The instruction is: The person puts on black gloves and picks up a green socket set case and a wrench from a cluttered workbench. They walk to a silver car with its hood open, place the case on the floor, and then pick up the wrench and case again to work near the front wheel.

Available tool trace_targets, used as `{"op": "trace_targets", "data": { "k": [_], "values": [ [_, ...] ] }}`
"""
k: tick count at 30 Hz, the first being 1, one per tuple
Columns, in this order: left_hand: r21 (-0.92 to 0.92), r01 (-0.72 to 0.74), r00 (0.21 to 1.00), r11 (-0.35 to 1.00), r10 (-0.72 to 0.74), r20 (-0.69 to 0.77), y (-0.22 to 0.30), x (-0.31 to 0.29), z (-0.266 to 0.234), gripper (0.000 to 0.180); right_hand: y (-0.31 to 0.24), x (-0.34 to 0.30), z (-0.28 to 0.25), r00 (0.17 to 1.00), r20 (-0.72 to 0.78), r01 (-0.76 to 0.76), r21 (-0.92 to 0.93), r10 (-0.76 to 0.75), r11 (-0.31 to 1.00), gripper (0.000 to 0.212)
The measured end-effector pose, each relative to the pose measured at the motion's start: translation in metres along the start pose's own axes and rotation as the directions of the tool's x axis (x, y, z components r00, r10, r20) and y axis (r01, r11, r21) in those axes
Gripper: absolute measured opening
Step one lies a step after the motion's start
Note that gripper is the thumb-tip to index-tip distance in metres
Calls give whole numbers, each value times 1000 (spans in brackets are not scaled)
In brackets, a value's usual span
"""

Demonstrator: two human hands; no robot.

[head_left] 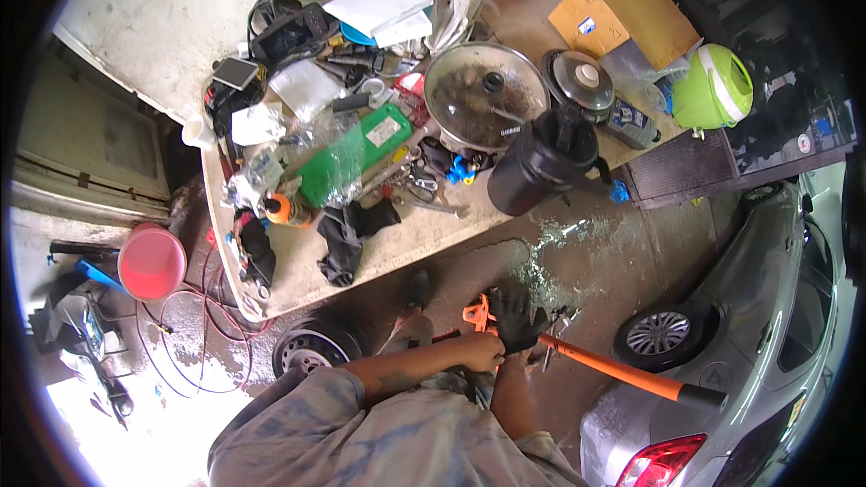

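My left hand (485, 353) is bare and closed, its fingers pinching at the cuff of the black glove (516, 308) on my right wrist. Inside that glove, my right hand (517, 321) seems to have its fingers apart; part of it is hard to make out against the dark floor. An orange long-handled tool (613, 366) with a black grip passes by the gloved hand and slants to the right. Its orange head (478, 314) shows left of the glove. The middle of the tool is hidden behind my hands, so its exact kind is unclear.
A cluttered workbench (433, 243) lies ahead, holding a green case (356, 155), a pan with glass lid (487, 95), a black jug (541, 162) and black gloves (347, 239). A silver car (740, 307) stands right; a wheel (311, 347), hoses and red bucket (152, 261) left.
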State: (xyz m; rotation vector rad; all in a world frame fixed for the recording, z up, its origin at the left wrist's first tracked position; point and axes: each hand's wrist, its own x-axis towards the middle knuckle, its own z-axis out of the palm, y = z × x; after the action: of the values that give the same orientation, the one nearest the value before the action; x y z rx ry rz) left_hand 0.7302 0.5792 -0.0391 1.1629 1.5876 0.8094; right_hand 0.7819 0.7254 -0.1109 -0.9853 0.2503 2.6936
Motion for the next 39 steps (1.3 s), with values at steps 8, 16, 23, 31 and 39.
{"op": "trace_targets", "data": {
  "k": [8, 16, 23, 31, 39],
  "values": [
    [-44, -61, 973, 997, 50, -226, -22, 13, -104, 34, 8, 12, 114, 949, 250, 214, -56, -194, 975, 61],
    [109, 889, 300, 445, -386, -872, -97, -82, -311, 74, -102, -43, 116, 872, 331, 489, -619, -361, 614, 65],
    [105, 926, 322, 362, -616, -719, -136, -102, -358, 109, -156, -78, 45, 777, 205, 601, -524, -595, 604, 77],
    [104, 932, 300, 348, -575, -762, -128, -111, -362, 93, -187, -49, 52, 652, -216, 451, -660, -727, 601, 103],
    [79, 715, 400, 694, -314, -861, -90, -138, -383, 102, -246, 18, -41, 301, -516, 724, -424, -802, 544, 86]
  ]
}}
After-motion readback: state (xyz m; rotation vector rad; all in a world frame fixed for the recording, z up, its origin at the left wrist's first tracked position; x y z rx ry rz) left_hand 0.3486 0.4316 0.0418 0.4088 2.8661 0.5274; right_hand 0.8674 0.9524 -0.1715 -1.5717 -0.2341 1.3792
